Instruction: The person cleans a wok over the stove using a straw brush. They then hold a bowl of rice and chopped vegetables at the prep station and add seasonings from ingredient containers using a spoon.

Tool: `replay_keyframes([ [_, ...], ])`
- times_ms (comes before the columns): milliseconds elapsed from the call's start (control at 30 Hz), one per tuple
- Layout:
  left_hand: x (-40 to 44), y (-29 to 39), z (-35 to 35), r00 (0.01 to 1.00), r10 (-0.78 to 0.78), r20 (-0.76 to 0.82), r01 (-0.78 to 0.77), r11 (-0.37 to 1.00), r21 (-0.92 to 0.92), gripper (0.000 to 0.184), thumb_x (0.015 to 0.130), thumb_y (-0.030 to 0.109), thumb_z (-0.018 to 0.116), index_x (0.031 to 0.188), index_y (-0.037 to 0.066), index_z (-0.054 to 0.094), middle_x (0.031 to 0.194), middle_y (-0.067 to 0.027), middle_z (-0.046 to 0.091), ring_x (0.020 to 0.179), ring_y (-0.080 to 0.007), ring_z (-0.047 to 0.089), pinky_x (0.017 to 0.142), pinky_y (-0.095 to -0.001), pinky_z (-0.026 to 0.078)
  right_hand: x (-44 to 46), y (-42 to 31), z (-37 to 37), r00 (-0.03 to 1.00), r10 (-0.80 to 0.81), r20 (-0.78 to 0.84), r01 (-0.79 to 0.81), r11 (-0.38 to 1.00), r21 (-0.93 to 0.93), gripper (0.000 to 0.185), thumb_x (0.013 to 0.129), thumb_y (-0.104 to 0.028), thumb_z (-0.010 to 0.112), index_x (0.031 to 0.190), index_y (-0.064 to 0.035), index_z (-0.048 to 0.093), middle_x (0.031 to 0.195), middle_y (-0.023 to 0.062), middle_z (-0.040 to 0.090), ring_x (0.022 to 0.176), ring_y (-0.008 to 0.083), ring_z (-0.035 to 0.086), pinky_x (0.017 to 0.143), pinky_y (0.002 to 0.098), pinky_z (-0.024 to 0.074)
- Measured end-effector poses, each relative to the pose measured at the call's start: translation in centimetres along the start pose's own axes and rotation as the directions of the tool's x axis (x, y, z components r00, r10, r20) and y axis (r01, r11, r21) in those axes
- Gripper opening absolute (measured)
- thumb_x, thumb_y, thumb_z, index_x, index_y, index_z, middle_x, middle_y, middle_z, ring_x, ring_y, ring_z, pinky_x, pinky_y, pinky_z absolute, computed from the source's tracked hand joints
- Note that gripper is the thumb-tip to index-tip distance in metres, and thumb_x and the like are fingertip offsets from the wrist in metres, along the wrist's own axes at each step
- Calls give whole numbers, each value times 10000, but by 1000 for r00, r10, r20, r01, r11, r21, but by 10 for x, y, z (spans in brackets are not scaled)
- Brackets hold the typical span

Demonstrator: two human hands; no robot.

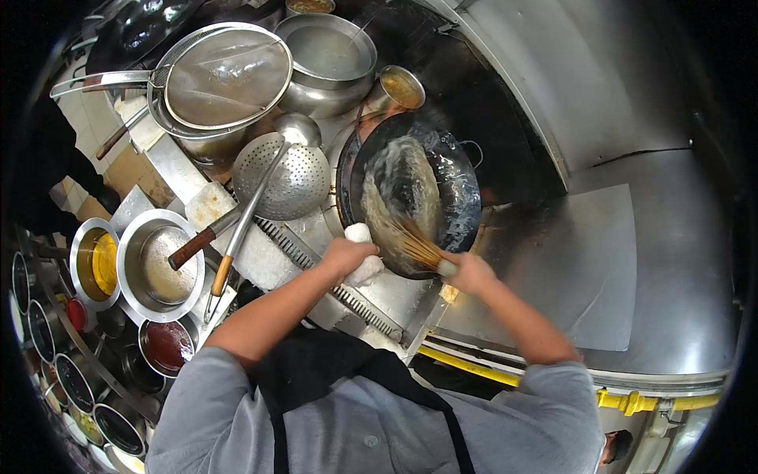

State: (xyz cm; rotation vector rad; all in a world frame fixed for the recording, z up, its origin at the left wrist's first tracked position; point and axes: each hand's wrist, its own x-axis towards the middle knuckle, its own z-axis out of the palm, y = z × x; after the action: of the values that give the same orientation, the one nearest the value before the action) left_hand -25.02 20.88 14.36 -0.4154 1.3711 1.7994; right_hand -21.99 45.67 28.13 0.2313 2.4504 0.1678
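A dark wok (pixel 464 170) sits on the range with cloudy, foamy water (pixel 407 174) swirling inside it. My right hand (pixel 472 274) is closed round the handle of a bamboo wok brush (pixel 418 246), whose splayed bristles reach into the water and look blurred. At the wok's near left edge, my left hand (pixel 346 259) is wrapped round a folded white cloth (pixel 365 270). Whether the cloth grips the wok's handle or rim cannot be made out. Left of the wok lie a perforated skimmer (pixel 292 186) and a ladle (pixel 298 129), their handles pointing towards me.
A large mesh strainer (pixel 229 79) rests over a pot at upper left, beside a metal pot (pixel 328 51) of liquid. Bowls of yellow liquid (pixel 104 261) and red sauce (pixel 167 346) stand at left. A steel panel (pixel 553 268) lies to the right. Another person's dark clothing (pixel 47 166) shows far left.
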Motion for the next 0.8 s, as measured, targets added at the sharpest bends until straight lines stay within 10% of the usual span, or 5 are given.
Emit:
replay_keyframes([
  [133, -15, -14, -22, 992, -34, 121, 23, 996, 89, 454, 697, 230, 733, 1008, -81, 619, 900, -159, 660, 722, -231, 647, 620, -344, 506, 97, 82, -25, 980, 22, -199, -90, 936, -341, 536, 734, -237, 673, 1261, -224, 577, 1016, 172, 653, 950, 314, 646, 840, 431, 519],
  [333, -66, -33, -65, 962, 26, 272, 32, 978, -206, 404, 756, 185, 623, 1110, 12, 536, 885, -132, 627, 804, -245, 642, 681, -387, 530, 99, -16, -16, 994, -43, -105, 91, 855, 511, 692, 720, -180, 724, 1366, -155, 478, 823, 108, 659, 544, 180, 605, 385, 295, 466],
  [467, -105, -27, -93, 950, -18, 312, 171, 867, -467, 453, 780, 224, 601, 1163, 1, 505, 940, -153, 627, 838, -273, 643, 708, -412, 544, 33, 23, -3, 988, -143, -49, 146, 987, 62, 659, 659, -267, 724, 1295, -282, 553, 1071, 146, 660, 1029, 302, 619, 966, 367, 449],
  [567, -111, -14, -90, 961, 114, 253, -8, 923, -385, 467, 788, 263, 611, 1153, -10, 508, 936, -171, 640, 827, -285, 651, 713, -411, 549, 112, 67, -13, 962, 156, -224, -175, 982, -68, 503, 738, -225, 652, 1237, -253, 603, 1097, 132, 654, 999, 294, 631, 845, 389, 521],
  [800, -120, 0, -78, 961, 96, 261, -27, 966, -256, 425, 748, 170, 656, 1097, -17, 502, 907, -173, 634, 815, -296, 662, 709, -414, 554, 97, -58, 21, 981, 27, -194, 171, 369, 914, 696, 716, -149, 762, 1356, -188, 491, 869, 92, 661, 604, 198, 610, 431, 327, 515],
])
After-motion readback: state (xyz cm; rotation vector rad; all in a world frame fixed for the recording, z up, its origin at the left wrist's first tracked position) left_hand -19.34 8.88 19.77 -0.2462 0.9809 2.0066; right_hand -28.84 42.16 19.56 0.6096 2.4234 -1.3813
